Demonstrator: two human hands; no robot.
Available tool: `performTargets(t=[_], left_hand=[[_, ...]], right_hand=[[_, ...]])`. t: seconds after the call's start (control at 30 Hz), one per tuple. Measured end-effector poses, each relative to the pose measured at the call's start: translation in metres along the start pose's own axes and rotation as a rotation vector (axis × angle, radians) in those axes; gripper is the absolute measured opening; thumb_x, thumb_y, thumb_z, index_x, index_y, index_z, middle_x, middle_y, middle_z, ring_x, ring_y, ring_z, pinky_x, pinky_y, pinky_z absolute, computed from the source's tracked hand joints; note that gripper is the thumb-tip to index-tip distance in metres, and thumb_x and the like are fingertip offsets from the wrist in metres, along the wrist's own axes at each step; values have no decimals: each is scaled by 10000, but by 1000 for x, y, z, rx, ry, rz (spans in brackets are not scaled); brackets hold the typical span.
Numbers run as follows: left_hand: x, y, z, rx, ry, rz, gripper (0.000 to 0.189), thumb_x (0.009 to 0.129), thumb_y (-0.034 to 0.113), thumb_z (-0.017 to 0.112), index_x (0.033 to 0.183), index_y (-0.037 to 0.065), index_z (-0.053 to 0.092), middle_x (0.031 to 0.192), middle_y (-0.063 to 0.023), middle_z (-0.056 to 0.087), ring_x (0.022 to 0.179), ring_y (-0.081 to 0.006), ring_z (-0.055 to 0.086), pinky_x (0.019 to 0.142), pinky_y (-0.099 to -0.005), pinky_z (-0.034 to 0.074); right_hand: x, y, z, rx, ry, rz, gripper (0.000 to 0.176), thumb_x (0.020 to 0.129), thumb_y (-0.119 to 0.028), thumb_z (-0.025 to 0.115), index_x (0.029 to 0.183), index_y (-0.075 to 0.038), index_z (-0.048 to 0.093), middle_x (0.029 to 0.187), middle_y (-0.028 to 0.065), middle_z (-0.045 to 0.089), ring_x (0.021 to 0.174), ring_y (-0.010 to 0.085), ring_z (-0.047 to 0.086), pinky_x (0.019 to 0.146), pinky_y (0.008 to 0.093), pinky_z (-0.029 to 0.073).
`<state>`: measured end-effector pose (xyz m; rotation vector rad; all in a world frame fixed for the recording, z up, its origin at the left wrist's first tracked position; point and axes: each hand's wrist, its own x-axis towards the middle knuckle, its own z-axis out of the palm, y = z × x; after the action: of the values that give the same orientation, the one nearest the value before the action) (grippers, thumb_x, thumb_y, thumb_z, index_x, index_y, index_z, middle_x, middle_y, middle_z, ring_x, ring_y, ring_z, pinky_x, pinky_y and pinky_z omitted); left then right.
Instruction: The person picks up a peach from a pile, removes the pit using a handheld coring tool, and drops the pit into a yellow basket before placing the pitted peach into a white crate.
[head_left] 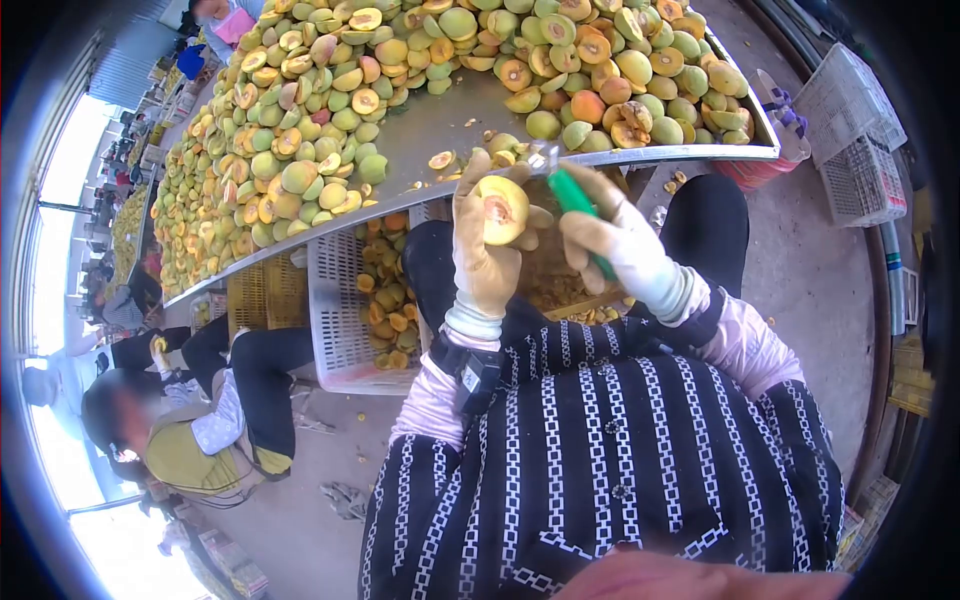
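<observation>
A halved yellow fruit (503,210), its cut face with a brownish hollow turned up, is held in my gloved left hand (482,240). My right hand (622,232), also gloved, is closed around the green handle of a tool (573,200). The tool's metal end points up and left, above the fruit and apart from it. Both hands are over my lap, just below the edge of a metal table (640,154). Heaped on that table are many whole and halved fruits (300,175).
Below the table stand a white crate (335,290) of fruit halves (392,300) and a yellow crate (268,293). White baskets (850,110) and a red tub (742,174) are at the right. Another person (200,430) sits at the left; one more person (228,22) is behind the heap.
</observation>
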<state>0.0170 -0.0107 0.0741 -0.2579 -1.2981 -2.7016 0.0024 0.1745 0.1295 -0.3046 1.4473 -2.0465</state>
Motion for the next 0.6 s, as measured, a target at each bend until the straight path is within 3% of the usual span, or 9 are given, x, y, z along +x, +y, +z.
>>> performTargets(t=[0.07,0.13,0.17,0.23,0.33,0.4,0.43,0.53,0.6], left_hand=[[-1,4,5,41,46,-5,684,897,543,534,1391,109,346,1292,-182,521,851,-239,657,666,-265,529],[-1,1,4,129,-50,29,715,889,570,526,1416,128,329,1313,-171,509,856,-237,655,675,-273,530],[-2,2,5,76,-92,8,756,852,489,643,1421,111,320,1343,-159,485,939,-230,638,761,-283,524],[0,-1,9,129,-124,61,789,807,424,713,1411,95,327,1359,-156,470,995,-226,615,816,-290,508],[2,0,10,108,-119,63,911,659,265,869,1382,57,353,1370,-140,455,1115,-220,552,938,-313,459],[6,4,1,513,-219,87,894,641,303,876,1355,56,398,1347,-130,467,1118,-231,546,962,-338,444],[8,5,1,509,-221,80,894,641,303,876,1355,56,398,1347,-130,467,1118,-231,546,962,-338,444],[14,12,8,1208,-357,546,927,561,411,898,1283,20,466,1201,-143,533,1100,-278,553,947,-390,461],[17,19,14,1248,-368,554,904,558,464,881,1243,25,486,1193,-153,542,1093,-299,558,940,-401,467]], right_hand=[[2,-7,-8,35,79,-102,629,912,-139,552,1444,-19,237,733,43,562,525,102,525,481,217,437],[10,-1,-16,-34,91,-110,528,903,-134,568,1356,25,347,741,39,563,560,98,542,521,217,449],[10,0,-16,-56,83,-125,458,898,-134,579,1287,29,402,746,41,566,577,98,551,540,218,454],[9,-9,-15,-82,72,-70,304,885,-172,624,1105,10,520,743,35,575,570,89,555,533,211,457],[9,-21,-12,-92,26,110,349,874,-234,663,1092,2,527,725,21,582,525,84,542,497,203,450],[12,-12,-14,-113,50,113,399,862,-321,688,1057,-5,542,722,13,596,498,75,539,472,191,446],[16,-8,-16,-107,5,138,407,864,-345,684,1042,-4,550,729,15,601,504,70,545,475,188,450],[18,-4,-18,-108,-46,171,412,870,-398,668,990,-12,587,750,20,616,518,61,557,482,182,456],[26,16,-22,42,-179,68,411,862,-407,677,988,-22,608,740,17,612,511,61,554,466,177,448]])
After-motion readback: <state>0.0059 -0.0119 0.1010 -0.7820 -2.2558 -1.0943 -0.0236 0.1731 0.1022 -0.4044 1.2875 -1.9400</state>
